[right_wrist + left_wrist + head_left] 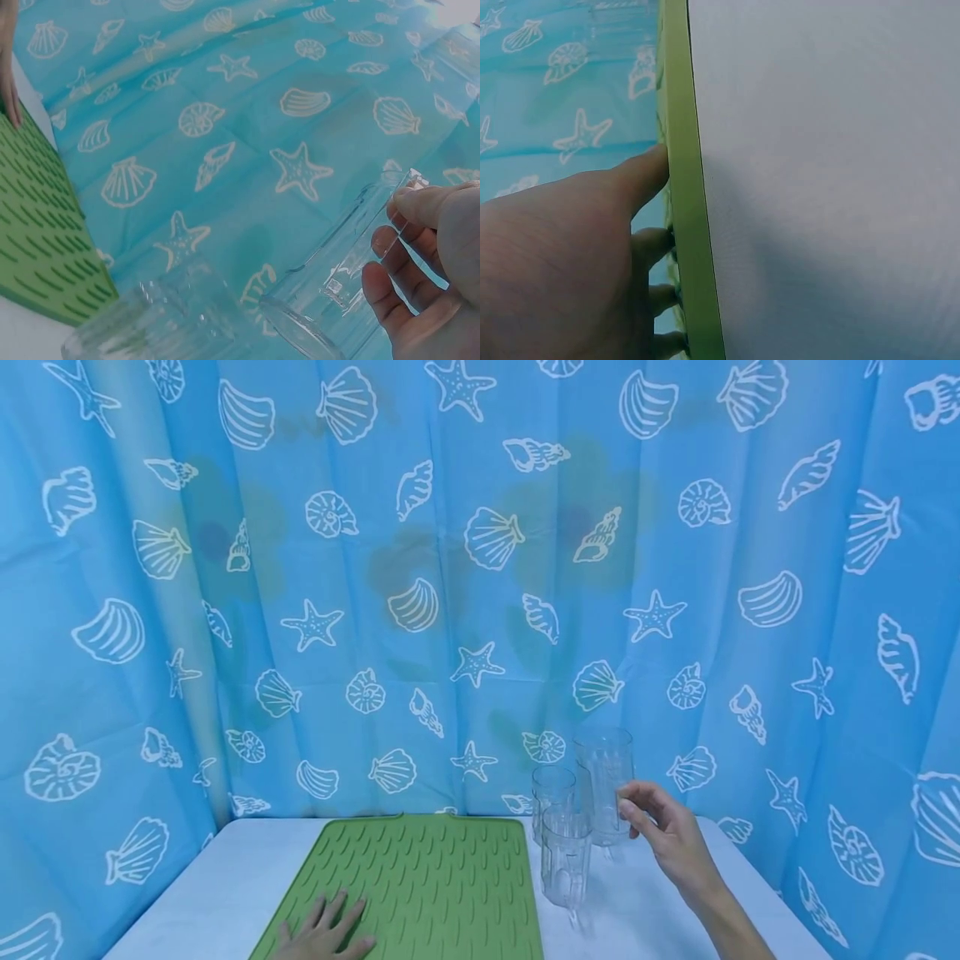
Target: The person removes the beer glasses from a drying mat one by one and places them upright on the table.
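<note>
My left hand [322,931] lies with fingers spread on a green ridged mat [427,885]. In the left wrist view, its fingertips touch the mat's face near the edge. My right hand [671,839] holds a tall clear pitcher [606,777] by its right side. The right wrist view shows thumb and fingers curled at the handle of this pitcher [330,277]. Two smaller clear mugs stand left of it, one behind [553,789] and one in front [566,860]. Whether the pitcher's base touches the table cannot be told.
A white table [645,910] carries the mat and the glassware. Blue curtains [450,568] printed with white shells and starfish hang behind and on both sides. The front mug's handle [576,917] points toward the table's near side.
</note>
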Demonstrator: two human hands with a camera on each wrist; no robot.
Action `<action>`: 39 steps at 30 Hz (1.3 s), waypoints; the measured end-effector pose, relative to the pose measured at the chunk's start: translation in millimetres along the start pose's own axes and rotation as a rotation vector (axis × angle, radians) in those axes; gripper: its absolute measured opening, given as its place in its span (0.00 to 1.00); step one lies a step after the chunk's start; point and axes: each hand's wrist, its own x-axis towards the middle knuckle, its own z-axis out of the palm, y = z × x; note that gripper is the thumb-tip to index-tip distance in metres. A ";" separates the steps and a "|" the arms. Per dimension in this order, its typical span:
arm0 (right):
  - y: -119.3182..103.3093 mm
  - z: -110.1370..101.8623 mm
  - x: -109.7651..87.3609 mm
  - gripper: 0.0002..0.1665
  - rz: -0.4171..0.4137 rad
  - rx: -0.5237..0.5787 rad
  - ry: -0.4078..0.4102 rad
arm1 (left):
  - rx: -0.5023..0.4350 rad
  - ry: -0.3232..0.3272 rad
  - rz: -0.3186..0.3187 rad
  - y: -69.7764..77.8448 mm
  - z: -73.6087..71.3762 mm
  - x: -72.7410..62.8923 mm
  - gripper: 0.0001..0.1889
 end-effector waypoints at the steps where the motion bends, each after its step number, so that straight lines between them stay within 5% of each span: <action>1: 1.6 -1.2 -0.3 0.18 0.006 -0.004 -0.002 | -0.004 -0.004 0.000 -0.3 0.1 0.1 0.43; 15: 20.1 -24.1 4.1 0.20 0.019 -0.038 -0.037 | -0.016 -0.055 0.033 9.1 -12.6 -7.4 0.41; 30: 44.5 -39.7 0.9 0.14 -0.067 0.024 -0.307 | -0.044 -0.054 0.032 7.5 -12.4 -8.2 0.39; 39: 63.2 -44.2 2.2 0.12 -0.049 0.118 -0.495 | -0.031 -0.063 0.043 3.9 -11.1 -6.3 0.39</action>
